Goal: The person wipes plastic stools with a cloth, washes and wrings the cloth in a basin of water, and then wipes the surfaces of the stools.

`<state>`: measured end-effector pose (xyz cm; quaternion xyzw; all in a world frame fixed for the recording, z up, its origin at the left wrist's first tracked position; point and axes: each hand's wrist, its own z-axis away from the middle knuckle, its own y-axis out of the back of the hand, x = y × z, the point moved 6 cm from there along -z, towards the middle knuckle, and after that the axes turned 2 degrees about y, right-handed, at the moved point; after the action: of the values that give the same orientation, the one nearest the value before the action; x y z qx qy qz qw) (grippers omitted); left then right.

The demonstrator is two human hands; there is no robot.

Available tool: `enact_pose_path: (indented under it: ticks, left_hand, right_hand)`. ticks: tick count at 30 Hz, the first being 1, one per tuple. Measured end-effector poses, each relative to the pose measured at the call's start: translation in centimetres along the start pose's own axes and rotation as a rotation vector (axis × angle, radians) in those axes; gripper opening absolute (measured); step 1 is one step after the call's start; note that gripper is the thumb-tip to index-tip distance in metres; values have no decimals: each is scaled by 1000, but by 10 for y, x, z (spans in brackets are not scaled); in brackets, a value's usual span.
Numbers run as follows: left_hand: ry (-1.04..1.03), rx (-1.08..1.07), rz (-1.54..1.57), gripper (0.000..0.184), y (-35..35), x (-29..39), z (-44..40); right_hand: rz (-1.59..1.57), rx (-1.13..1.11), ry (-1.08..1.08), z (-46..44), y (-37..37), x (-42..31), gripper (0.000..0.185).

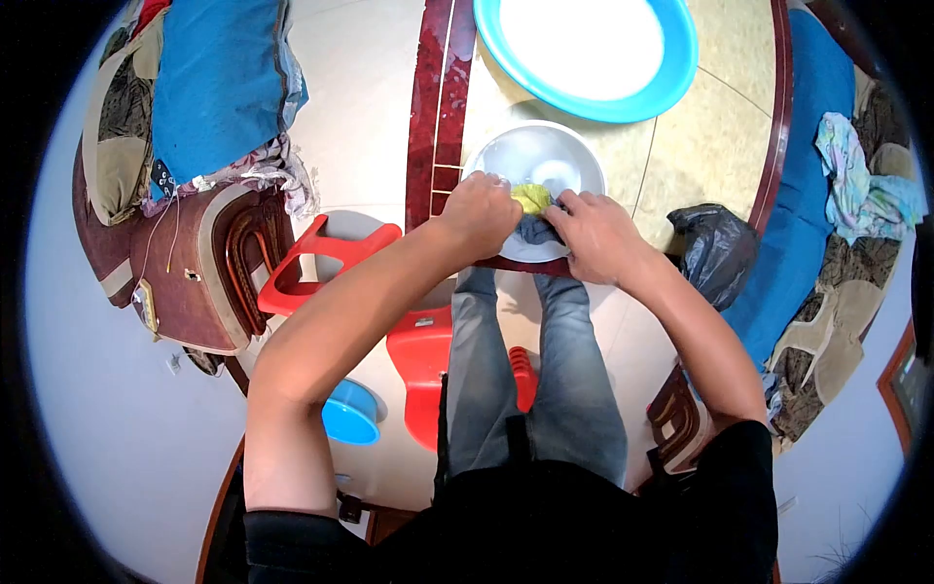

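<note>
Flanking the yellow cloth (532,198) near the centre of the frame, the left hand (482,211) and the right hand (598,237) lie over the white basin (574,143). The left hand is closed in a fist, gripping the yellow cloth, which shows at its right edge, between the two hands. The dark grey cloth (534,232) lies just below the yellow piece in the frame, inside the basin, touching the fingers of the right hand. Those fingers are bent over it, but I cannot tell whether they pinch it or only press. Above, at the top of the frame, stands a larger blue basin (684,51) with whitish contents. A black plastic bag (718,253) sits right of centre, near the right forearm; a red chair (418,362) shows below centre, left of the jeans (579,375).
</note>
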<state>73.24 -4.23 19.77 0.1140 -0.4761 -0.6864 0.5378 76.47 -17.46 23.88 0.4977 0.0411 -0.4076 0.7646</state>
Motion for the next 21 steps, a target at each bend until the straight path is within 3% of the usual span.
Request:
enact_pose_path:
  ticks: [2,8,11,14,17,21]
  left_hand:
    - [11,-73,49,23,7,2,3]
    - [-254,145,206,45,12,7,16]
    - [-246,-53,263,45,6,11,10]
    - [-233,-100,398,42,-2,13,3]
    - [-150,-329,432,36,6,17,-4]
    - [-113,-160,530,28,4,7,-6]
  right_hand:
    - [19,33,68,10,2,-3,55]
    - [-51,148,272,26,3,-3,51]
    - [-202,146,261,25,4,0,49]
    - [-330,101,195,24,2,5,48]
    - [-377,111,151,26,0,10,46]
    - [-369,137,201,31,11,9,46]
